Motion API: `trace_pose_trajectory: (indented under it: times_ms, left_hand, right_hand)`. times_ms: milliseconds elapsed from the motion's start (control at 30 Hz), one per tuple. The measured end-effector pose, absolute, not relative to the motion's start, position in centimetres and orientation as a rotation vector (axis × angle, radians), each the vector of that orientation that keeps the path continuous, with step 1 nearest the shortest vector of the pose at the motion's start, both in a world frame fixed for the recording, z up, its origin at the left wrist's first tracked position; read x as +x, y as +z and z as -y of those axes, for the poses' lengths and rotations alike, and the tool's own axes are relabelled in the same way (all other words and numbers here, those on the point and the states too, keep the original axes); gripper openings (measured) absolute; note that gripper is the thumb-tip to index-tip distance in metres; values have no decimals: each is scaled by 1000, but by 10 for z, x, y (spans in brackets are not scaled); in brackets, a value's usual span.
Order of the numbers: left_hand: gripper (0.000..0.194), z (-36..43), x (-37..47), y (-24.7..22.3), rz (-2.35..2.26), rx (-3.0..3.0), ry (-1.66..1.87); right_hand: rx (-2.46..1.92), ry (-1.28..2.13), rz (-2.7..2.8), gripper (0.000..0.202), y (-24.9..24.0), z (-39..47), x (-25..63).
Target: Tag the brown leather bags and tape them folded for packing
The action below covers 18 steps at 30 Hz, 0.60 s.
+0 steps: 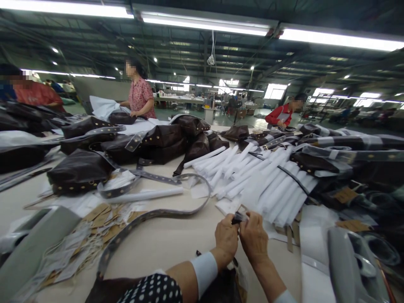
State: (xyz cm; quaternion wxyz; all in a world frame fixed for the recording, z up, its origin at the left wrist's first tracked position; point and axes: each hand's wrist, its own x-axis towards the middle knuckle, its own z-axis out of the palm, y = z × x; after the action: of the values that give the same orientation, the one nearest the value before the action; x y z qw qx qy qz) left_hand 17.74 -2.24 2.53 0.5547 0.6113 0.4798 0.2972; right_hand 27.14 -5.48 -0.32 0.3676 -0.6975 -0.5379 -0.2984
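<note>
My left hand (225, 237) and my right hand (255, 236) meet over the table, fingers closed in a pinch. Between them is a small dark piece with clear plastic (239, 217); its exact kind does not show. A dark brown bag (219, 286) lies partly hidden beneath my forearms. From the lower left, a long plastic-wrapped strap with metal eyelets (158, 213) curves across the tabletop. Just beyond my hands lie many white paper rolls (268, 185), spread in a pile.
Brown bags (80, 170) are heaped along the table's far side. Brown and white hang tags with strings (91, 231) lie at left beside a grey-green holder (47, 244). Plastic-wrapped goods and a grey dispenser-like object (350, 261) crowd the right. Several people (142, 94) work across the table.
</note>
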Motion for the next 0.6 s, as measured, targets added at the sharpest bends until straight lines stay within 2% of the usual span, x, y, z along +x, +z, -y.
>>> trace_pose_trajectory:
  times_ms: [133,300,467,600]
  left_hand:
    - [13,22,177,24,-1129,1408,704]
    - [16,22,173,27,-1070,1339,680]
    - [20,25,177,33,-1011,1268,634]
    - [9,25,169,37,-1101,1270,681]
  right_hand:
    - [-1849,-685,1236,13,-9,56,271]
    - [-1908,-531,1291,30,-20,60,268]
    - [-1892,-500,1337,38,-26,71,273]
    - [-1699,-448,1476,29,-22,66,254]
